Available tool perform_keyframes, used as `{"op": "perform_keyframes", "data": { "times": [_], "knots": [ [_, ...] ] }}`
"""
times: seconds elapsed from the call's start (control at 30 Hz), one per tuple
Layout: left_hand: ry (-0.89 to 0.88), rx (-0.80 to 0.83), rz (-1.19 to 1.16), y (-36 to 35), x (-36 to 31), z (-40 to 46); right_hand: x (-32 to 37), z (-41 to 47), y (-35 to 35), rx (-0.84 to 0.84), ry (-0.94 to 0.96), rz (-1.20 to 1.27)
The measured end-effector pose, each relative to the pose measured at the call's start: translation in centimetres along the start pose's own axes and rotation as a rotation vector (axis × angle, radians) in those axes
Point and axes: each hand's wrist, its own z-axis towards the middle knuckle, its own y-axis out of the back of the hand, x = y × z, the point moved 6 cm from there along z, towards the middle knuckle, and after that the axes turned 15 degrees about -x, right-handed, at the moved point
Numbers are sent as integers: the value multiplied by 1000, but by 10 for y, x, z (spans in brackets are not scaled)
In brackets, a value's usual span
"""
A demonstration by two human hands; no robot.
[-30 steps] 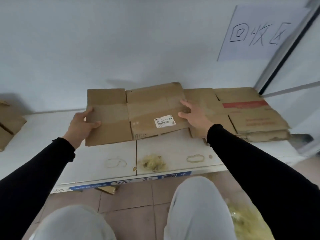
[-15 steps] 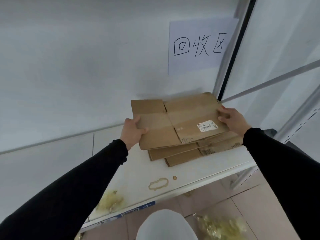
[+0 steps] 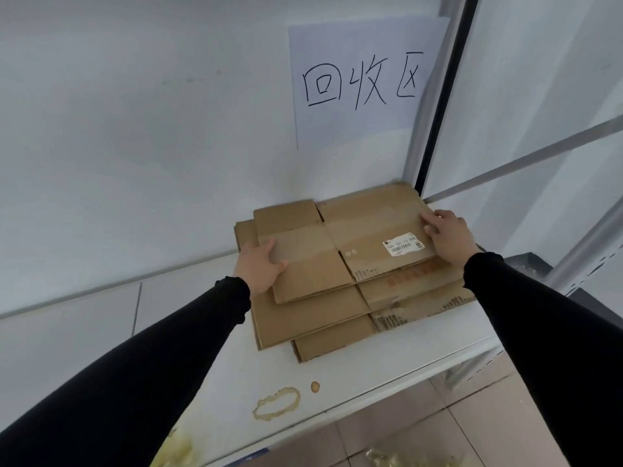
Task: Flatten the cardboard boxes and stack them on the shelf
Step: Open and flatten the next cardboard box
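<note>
- The top box [image 3: 340,244], flattened, lies on the stack [image 3: 323,318] of flat boxes on the white shelf [image 3: 215,382], in the corner under the sign [image 3: 360,85].
- The left hand [image 3: 259,266] grips the top box at its left edge: the thumb lies curled over the upper face, and the other fingers are hidden below the cardboard.
- The right hand [image 3: 446,235] rests flat on the right end of the top box, fingers straight and a little spread, pointing toward the wall, holding nothing.
- A white label [image 3: 403,246] with a barcode sits just left of the right fingers, on the same face.
- Between the two hands runs the fold of the top box, with its two flaps beyond the fingertips, toward the wall.
- Below the left thumb the lower boxes stick out from the stack toward the shelf's front edge; one under the right wrist bears red print [image 3: 414,273].
- Nearer than both hands, on the bare shelf, are a yellowish ring stain [image 3: 276,404] and a small spot [image 3: 315,386] beside it.
- Black sleeves cover both arms to the wrists.
- A dark upright post [image 3: 441,96] stands beyond the right fingers, at the corner.
</note>
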Motion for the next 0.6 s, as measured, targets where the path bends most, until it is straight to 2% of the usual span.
{"op": "perform_keyframes", "data": {
  "times": [0.1,0.23,0.43,0.6],
  "knots": [
    [-59,50,217,-4,3,5,1,-4,-11,87,44,-75],
    [-169,40,457,-4,4,11,-3,-13,-24,154,99,-207],
    [-237,94,568,4,-6,5,30,-17,-10,90,93,-364],
    [-251,74,567,58,14,-15,118,-51,4,81,266,-303]
  ]
}}
